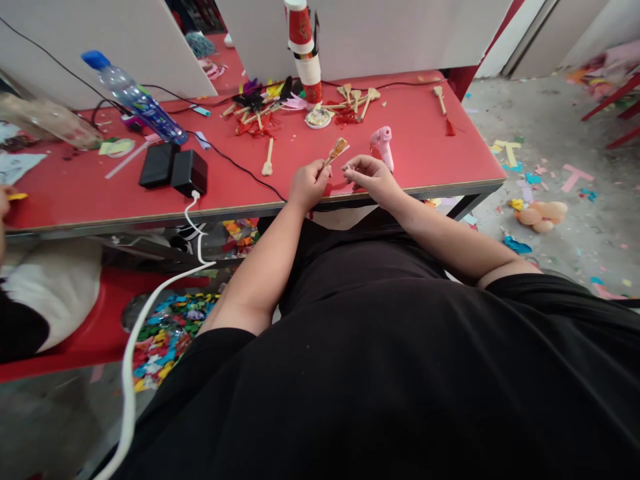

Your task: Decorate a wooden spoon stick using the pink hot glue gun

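My left hand point(307, 185) is closed around the handle of a small wooden paddle-shaped piece point(338, 148). Its wide, brownish, shiny end points up and away from me. Just to the right, my right hand point(373, 179) has thumb and fingertips pinched together; whatever is between them is too small to make out. The two hands are close but apart, over the table's front edge. Behind my right hand stands a pink glue gun point(384, 145). Left of my hands lies another wooden piece point(268, 159), and one with a red tassel point(440, 101) rests at far right.
Wooden pieces with red tassels point(357, 100), black feathers point(250, 100), a round dish point(319, 118) and stacked paper cups point(311, 70) line the red table point(230, 190). Left are black boxes point(189, 173), a white cable point(131, 353), a bottle point(143, 103) and another person's hand point(4, 201).
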Available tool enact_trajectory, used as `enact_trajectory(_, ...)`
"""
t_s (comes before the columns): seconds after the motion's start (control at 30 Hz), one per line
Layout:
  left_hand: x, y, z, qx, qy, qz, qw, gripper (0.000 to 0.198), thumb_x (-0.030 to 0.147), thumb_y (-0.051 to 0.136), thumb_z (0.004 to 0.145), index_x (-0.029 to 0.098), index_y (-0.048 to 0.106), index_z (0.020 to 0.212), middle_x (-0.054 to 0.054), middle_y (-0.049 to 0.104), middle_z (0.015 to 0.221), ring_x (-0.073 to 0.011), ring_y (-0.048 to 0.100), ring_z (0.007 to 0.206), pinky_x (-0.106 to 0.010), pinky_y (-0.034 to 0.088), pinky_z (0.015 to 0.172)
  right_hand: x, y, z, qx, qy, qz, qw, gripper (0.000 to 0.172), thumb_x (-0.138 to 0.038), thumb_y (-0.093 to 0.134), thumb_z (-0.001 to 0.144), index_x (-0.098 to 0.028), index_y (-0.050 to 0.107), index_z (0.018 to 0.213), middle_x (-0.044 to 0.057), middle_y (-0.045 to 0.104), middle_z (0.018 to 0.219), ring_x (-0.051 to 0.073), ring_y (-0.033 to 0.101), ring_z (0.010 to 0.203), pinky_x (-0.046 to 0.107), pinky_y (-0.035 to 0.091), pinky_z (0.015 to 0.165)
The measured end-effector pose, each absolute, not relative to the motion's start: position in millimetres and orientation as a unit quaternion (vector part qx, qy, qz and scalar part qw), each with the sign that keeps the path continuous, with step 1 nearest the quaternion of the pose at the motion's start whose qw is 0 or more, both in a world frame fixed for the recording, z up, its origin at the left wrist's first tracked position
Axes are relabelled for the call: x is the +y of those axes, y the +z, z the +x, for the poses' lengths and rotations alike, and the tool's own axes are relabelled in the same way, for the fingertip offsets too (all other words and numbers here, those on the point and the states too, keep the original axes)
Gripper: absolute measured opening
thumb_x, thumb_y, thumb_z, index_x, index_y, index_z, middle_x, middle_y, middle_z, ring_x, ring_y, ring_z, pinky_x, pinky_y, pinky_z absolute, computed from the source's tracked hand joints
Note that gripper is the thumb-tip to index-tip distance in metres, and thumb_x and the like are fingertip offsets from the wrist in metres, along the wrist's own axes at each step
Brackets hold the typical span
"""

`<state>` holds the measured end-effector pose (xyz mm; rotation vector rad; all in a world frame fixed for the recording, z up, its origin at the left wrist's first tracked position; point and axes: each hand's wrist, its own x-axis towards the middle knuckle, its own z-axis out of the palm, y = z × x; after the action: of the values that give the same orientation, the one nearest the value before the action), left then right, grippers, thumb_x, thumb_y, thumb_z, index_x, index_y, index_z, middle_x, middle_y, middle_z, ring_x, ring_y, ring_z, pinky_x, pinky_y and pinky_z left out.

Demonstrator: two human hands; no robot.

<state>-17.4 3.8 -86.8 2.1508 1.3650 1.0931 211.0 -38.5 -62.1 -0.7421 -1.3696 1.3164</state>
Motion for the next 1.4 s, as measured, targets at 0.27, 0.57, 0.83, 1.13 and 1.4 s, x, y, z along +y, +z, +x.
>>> enact_trajectory(0.27,3.0,-86.8,-17.4,0.49,0.39,0.758,0.185,0.038,0.056,0.059,0.111,0.026,0.071,0.091,-0.003,0.061,0.07,-0.0205,0.057,0.067,-0.039,0.045,0.073,-39.8,-54.4,212.1,-0.592,0.499,-0.333,0.538,0.07,-0.065,0.114,0.064,-0.026,0.057,0.075,-0.006,0.05,0.07,0.012,0.049,0.069,0.025,0.055,0.065)
enact_trajectory(0.57,2.2,-86.6,-17.3,0.491,0.387,0.756,0.192,0.042,0.059,0.058,0.112,0.025,0.072,0.092,-0.003,0.059,0.07,-0.0219,0.06,0.07,-0.04,0.047,0.077,-48.2,-53.9,210.7,-0.593,0.512,-0.34,0.52,0.045,-0.063,0.099,0.089,-0.025,0.08,0.105,-0.003,0.066,0.077,0.012,0.061,0.07,0.022,0.053,0.056)
enact_trajectory(0.83,0.9,-86.9,-17.0,0.48,0.396,0.758,0.196,0.051,0.071,0.056,0.112,0.026,0.072,0.093,-0.003,0.056,0.069,-0.0232,0.06,0.07,-0.041,0.048,0.078,-53.7,-47.2,208.4,-0.552,0.556,-0.337,0.522,0.038,-0.028,0.1,0.086,-0.023,0.08,0.118,0.007,0.086,0.115,0.019,0.082,0.095,0.024,0.063,0.065)
enact_trajectory(1.13,0.5,-86.3,-17.1,0.483,0.394,0.759,0.19,0.048,0.065,0.056,0.114,0.025,0.072,0.093,-0.005,0.061,0.072,-0.0248,0.065,0.075,-0.042,0.051,0.081,-59.2,-41.8,209.0,-0.507,0.616,-0.327,0.507,0.03,-0.021,0.099,0.086,-0.022,0.081,0.11,0.006,0.088,0.123,0.019,0.085,0.111,0.024,0.071,0.082)
enact_trajectory(1.4,1.6,-87.5,-17.1,0.478,0.398,0.76,0.189,0.049,0.067,0.057,0.112,0.026,0.07,0.091,-0.006,0.063,0.074,-0.0236,0.062,0.074,-0.041,0.049,0.078,-65.3,-39.4,209.4,-0.473,0.642,-0.323,0.51,0.049,-0.041,0.109,0.082,-0.025,0.066,0.099,0.001,0.086,0.102,0.017,0.086,0.098,0.026,0.071,0.082)
